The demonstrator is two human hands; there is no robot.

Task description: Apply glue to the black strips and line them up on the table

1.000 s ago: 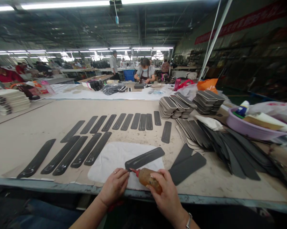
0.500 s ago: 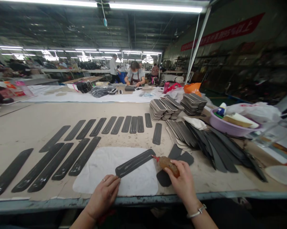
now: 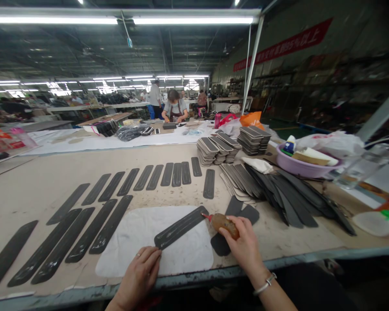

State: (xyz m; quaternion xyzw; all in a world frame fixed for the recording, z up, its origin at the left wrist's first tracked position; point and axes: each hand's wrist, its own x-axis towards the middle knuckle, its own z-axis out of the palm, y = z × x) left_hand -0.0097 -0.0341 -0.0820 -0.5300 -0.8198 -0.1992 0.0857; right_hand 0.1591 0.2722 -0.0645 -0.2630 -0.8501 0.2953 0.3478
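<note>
A dark rounded strip [image 3: 180,227] with a glossy line along it lies slanted on a white sheet [image 3: 126,242]. My left hand [image 3: 143,268] has its fingers together at the strip's lower left end, fingertips touching its edge. Wrapped round a brown squeeze bottle [image 3: 225,225] with a red nozzle, my right hand [image 3: 244,239] holds the nozzle tip at the strip's upper right end. Several more dark strips [image 3: 112,224] with shiny surfaces lie in rows to the left and behind.
Stacks of pale-edged pieces [image 3: 216,149] stand at the back right, near fanned dark pieces [image 3: 291,194]. A purple basin [image 3: 306,167] holds a bottle and other items. A clear container [image 3: 372,222] lies at the right. Across the table a person [image 3: 175,108] works.
The camera view has shifted, so the scene sits lower and further left. Both hands stay at the same strip, the bottle's nozzle still at its upper right end.
</note>
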